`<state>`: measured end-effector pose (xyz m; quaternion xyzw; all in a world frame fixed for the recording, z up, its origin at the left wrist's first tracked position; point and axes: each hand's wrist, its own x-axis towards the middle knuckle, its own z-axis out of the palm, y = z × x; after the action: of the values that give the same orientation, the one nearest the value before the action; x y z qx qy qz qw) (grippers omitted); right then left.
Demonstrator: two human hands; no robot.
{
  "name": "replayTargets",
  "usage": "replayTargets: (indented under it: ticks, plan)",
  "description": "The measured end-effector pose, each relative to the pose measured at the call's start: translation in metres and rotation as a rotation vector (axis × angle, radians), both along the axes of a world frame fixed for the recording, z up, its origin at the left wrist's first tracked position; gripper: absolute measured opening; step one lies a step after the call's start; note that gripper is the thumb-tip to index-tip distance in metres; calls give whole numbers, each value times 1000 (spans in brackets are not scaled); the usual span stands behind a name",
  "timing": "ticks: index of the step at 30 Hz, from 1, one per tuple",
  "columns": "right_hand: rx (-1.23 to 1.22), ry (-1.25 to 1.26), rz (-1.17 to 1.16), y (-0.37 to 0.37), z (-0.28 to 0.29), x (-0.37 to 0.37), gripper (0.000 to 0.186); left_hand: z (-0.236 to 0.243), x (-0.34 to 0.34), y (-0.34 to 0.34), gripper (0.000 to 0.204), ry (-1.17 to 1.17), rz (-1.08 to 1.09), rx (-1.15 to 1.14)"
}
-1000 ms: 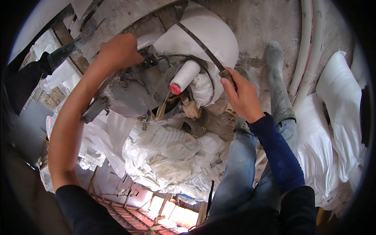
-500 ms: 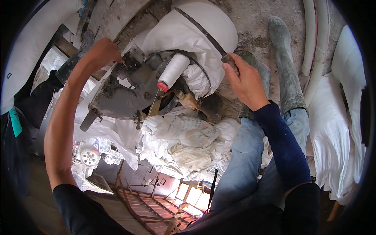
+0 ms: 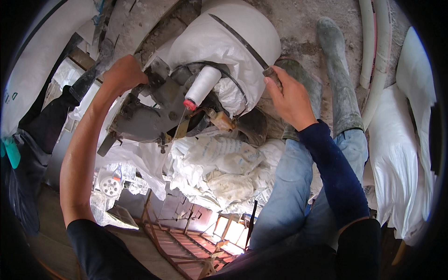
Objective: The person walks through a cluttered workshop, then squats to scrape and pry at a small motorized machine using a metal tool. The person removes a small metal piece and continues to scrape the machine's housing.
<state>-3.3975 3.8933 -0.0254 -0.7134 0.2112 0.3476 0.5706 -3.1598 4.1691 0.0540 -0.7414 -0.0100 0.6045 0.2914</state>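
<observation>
A knife (image 3: 241, 41) with a long, dark, thin blade and a worn handle is gripped in my right hand (image 3: 293, 100). Its blade reaches up and left over a large white sack (image 3: 228, 28). My left hand (image 3: 125, 73) is closed beside the grey, dusty metal body of a machine (image 3: 144, 119), apparently a bag sewing machine. What its fingers hold, if anything, is hidden. Between my hands a white thread cone (image 3: 204, 86) with a red end sits on the machine, a strand running down from it. A black cable loops around the cone.
Crumpled white sacks (image 3: 224, 163) are piled below the machine. My legs in jeans and dusty rubber boots (image 3: 343, 84) are at right. Beyond them lie pale hoses (image 3: 385, 51) and more white sacks (image 3: 394, 154). Another person's dark-clothed leg (image 3: 51, 116) shows at left.
My left hand has dropped slightly and shifted right along the machine. The knife has moved a little left and down, still in my right hand. The other person's leg has shifted.
</observation>
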Motion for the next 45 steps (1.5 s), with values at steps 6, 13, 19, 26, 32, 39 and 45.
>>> replayTargets:
  ticks: [6,13,19,26,32,39,45]
  plan:
    - [25,33,-14,0,1,-2,36,12,-7,20,26,-242,595,-47]
    - [-5,-10,-47,-1,-5,-10,37,19,-15,27,23,-298,662,-254]
    - [63,9,24,0,7,-6,39,17,-10,12,21,-186,209,-256]
    - [383,46,-11,31,39,20,44,27,-18,14,21,-226,187,-277]
    - [519,10,-26,77,47,40,35,32,-21,11,22,-250,143,-348]
    - [516,-76,55,113,48,41,31,32,-22,11,21,-237,68,-345]
    - [391,-172,111,117,48,46,25,32,-24,14,19,-252,68,-365]
